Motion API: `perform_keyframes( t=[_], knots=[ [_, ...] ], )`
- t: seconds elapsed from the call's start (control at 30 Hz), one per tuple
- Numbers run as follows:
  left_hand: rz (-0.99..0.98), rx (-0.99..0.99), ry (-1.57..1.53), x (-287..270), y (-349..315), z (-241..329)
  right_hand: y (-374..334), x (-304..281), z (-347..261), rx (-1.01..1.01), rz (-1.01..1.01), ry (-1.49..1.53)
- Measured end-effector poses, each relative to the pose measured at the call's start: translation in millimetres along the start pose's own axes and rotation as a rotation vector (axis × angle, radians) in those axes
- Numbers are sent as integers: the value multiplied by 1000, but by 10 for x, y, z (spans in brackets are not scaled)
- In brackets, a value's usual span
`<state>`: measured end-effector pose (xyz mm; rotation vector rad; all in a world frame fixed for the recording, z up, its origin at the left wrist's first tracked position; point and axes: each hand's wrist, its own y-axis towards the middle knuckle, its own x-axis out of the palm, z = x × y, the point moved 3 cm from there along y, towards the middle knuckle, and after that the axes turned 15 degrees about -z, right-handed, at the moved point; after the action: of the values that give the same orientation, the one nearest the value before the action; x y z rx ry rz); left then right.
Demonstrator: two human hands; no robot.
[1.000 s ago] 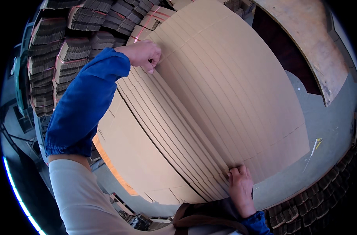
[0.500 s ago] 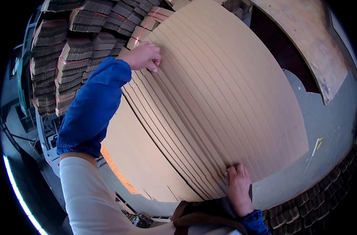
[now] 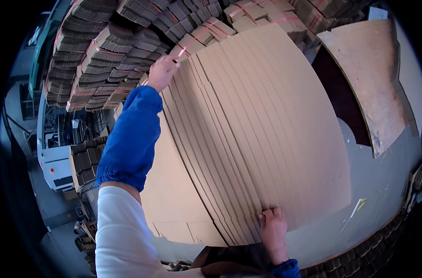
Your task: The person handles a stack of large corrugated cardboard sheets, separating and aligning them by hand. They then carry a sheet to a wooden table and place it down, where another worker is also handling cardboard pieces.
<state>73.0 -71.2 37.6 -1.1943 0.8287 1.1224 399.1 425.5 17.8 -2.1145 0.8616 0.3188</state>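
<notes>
A fanned stack of brown cardboard sheets [image 3: 275, 125] spreads across the middle, its edges overlapping in long slanting steps. My left hand [image 3: 162, 72], beyond a blue sleeve cover, is at the far left edge of the stack, fingers bent and closed on a sheet edge; its fingertips are partly hidden. At the near edge my right hand [image 3: 273, 234] has its fingers curled over the sheets, thumb against their edges. Left of a dark gap in the fan, another flat cardboard sheet [image 3: 171, 199] with slots in its near edge shows.
Strapped bundles of cardboard [image 3: 97, 65] are piled at the far left and back. A curved wooden board [image 3: 368, 78] stands at the right. More stacked cardboard [image 3: 368, 255] lines the lower right. A white machine [image 3: 58, 162] stands at the left, and a yellow-and-white strip [image 3: 358, 206] lies on the grey floor.
The view has shifted, bringing more of the back bundles and left machine into sight. My left hand has moved toward the stack's far left corner. My right hand stays at the near edge.
</notes>
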Motion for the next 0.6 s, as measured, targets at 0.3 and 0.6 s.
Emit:
perform_keyframes(
  t=[0.3, 0.6],
  knots=[
    [13, -179, 70, 325, -257, -19, 10, -22, -33, -17, -68, -124],
    [-89, -50, -30, 384, 27, -297, 1254, -1077, -888, -289, 28, -457]
  ],
)
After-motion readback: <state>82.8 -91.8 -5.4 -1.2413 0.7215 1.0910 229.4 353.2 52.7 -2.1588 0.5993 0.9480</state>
